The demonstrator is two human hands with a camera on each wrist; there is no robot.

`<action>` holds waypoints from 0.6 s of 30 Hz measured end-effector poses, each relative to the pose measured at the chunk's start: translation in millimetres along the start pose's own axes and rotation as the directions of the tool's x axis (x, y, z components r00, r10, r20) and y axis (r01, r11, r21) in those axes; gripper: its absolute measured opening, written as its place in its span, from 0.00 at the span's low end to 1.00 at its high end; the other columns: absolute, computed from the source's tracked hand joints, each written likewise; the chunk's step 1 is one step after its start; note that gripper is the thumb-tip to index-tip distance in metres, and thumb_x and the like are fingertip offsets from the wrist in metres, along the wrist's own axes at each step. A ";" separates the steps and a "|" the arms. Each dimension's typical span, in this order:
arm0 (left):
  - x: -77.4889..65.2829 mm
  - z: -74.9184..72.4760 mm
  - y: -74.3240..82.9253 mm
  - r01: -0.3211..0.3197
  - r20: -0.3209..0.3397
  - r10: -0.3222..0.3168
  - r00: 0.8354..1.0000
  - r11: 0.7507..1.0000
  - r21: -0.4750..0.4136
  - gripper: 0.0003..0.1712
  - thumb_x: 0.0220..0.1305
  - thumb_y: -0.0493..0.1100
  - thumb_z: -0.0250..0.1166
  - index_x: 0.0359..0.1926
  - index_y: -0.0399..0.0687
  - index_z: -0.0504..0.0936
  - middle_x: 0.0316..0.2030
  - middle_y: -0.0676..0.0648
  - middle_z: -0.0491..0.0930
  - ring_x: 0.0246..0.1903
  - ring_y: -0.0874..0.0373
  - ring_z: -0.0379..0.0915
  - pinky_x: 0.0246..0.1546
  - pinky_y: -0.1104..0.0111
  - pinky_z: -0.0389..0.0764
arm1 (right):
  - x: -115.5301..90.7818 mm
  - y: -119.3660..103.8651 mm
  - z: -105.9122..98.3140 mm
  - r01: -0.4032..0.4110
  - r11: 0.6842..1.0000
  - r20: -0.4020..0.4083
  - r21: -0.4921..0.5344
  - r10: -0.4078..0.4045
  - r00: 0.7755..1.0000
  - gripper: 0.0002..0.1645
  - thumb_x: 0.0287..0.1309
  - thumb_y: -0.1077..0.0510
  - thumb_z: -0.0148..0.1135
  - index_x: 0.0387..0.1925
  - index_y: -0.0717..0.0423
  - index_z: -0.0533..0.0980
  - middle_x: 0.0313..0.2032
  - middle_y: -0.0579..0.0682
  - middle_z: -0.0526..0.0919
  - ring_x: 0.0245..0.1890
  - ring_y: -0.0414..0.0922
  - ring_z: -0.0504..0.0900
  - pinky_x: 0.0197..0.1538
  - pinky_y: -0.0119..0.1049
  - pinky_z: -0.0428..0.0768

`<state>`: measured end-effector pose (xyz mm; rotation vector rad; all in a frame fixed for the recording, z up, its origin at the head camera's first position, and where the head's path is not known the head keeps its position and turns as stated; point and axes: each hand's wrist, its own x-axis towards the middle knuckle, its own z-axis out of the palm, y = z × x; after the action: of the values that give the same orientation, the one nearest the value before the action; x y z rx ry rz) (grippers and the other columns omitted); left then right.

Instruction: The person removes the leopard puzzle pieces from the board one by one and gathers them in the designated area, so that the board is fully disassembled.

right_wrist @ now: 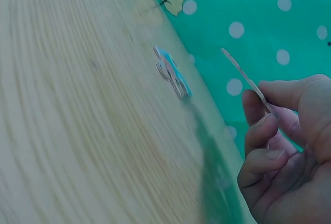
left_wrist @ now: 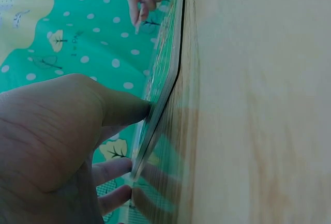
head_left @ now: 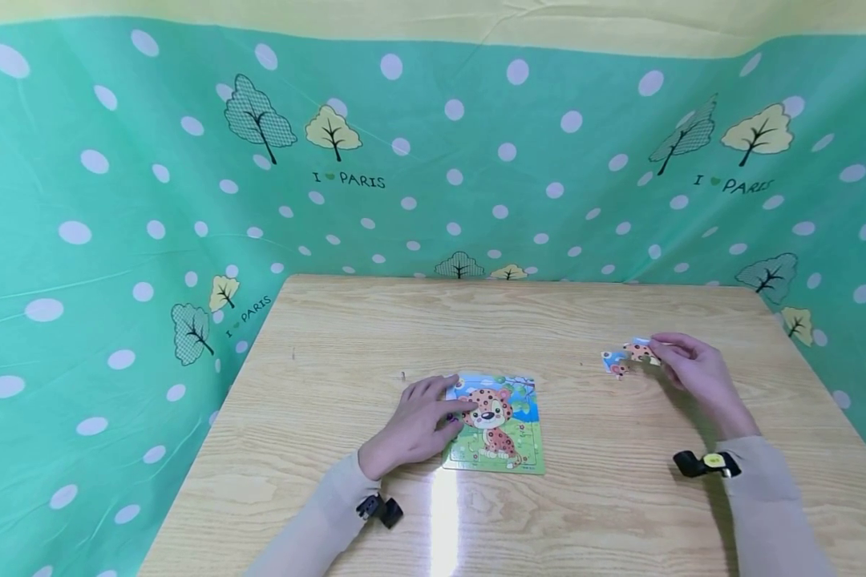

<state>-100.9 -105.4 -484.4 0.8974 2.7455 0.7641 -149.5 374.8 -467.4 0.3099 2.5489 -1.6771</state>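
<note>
A jigsaw puzzle board (head_left: 494,441) with a spotted leopard cub on grass lies flat on the wooden table. My left hand (head_left: 420,421) rests at the board's left side, its fingers fairly straight and spread over the picture. In the left wrist view, the thumb (left_wrist: 126,107) touches the board near its edge (left_wrist: 168,87). Over to the right, my right hand (head_left: 695,370) pinches a spotted puzzle piece (head_left: 641,351) between thumb and fingers, raised above the table. A blue and spotted loose puzzle piece (head_left: 613,363) lies just left of it; in the right wrist view its outline is blurred.
The wood-grain table (head_left: 375,320) reaches back to a green dotted cloth (head_left: 476,200) printed with trees. A tiny dark speck (head_left: 402,375) lies behind the left hand. Light glares on the table (head_left: 444,521) in front of the board.
</note>
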 end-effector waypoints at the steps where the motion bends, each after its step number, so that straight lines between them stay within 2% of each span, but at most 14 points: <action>1: 0.0 0.0 0.1 -0.001 0.000 0.001 1.000 1.000 -0.001 0.22 0.79 0.49 0.59 0.69 0.60 0.83 0.81 0.41 0.62 0.80 0.37 0.55 0.79 0.34 0.54 | -0.3 1.6 -2.1 -0.009 1.000 -0.004 -0.001 0.009 1.000 0.14 0.76 0.41 0.62 0.55 0.39 0.78 0.30 0.29 0.83 0.23 0.35 0.71 0.23 0.33 0.68; 4: 0.2 0.0 0.1 -0.005 0.002 0.005 1.000 1.000 -0.003 0.22 0.79 0.49 0.59 0.69 0.60 0.83 0.81 0.40 0.62 0.80 0.37 0.54 0.78 0.33 0.54 | -1.8 5.6 -7.2 -0.029 0.999 -0.012 -0.020 0.029 1.000 0.14 0.76 0.40 0.61 0.55 0.39 0.77 0.29 0.29 0.82 0.23 0.35 0.72 0.23 0.32 0.69; 10: 0.5 -0.1 -0.5 -0.007 0.004 0.007 1.000 1.000 -0.007 0.22 0.79 0.49 0.59 0.69 0.60 0.83 0.81 0.40 0.62 0.80 0.36 0.54 0.78 0.33 0.53 | -1.5 13.7 -10.5 -0.050 0.993 -0.022 -0.104 0.048 0.999 0.35 0.78 0.39 0.58 0.69 0.61 0.71 0.30 0.28 0.81 0.25 0.35 0.73 0.24 0.32 0.72; 14: 0.0 -0.2 -0.6 -0.003 0.006 0.003 1.000 1.000 -0.006 0.22 0.79 0.49 0.58 0.69 0.61 0.82 0.82 0.40 0.61 0.80 0.36 0.54 0.79 0.33 0.53 | -0.3 19.2 -10.4 -0.046 0.989 -0.030 -0.143 0.042 0.999 0.38 0.78 0.39 0.59 0.71 0.65 0.70 0.32 0.26 0.82 0.26 0.33 0.75 0.24 0.31 0.74; 16: -0.2 -0.4 -0.3 -0.001 0.007 0.001 1.000 1.000 -0.006 0.22 0.79 0.49 0.58 0.69 0.61 0.82 0.82 0.40 0.61 0.80 0.36 0.54 0.79 0.33 0.53 | 0.7 22.0 -9.9 -0.013 0.977 -0.046 -0.213 0.003 0.999 0.37 0.77 0.39 0.59 0.69 0.65 0.73 0.35 0.33 0.85 0.29 0.32 0.76 0.28 0.30 0.77; 18: -0.5 -0.4 0.0 0.000 0.008 0.000 1.000 1.000 -0.009 0.22 0.79 0.49 0.58 0.69 0.61 0.82 0.82 0.40 0.61 0.80 0.35 0.54 0.79 0.33 0.53 | 1.8 24.0 -8.9 0.019 0.954 -0.061 -0.300 -0.039 0.997 0.36 0.77 0.38 0.60 0.67 0.64 0.75 0.41 0.45 0.88 0.34 0.35 0.78 0.33 0.31 0.77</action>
<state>-100.6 -105.9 -484.0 0.8969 2.7334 0.7707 -145.8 392.3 -485.7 0.3101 2.8157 -1.2791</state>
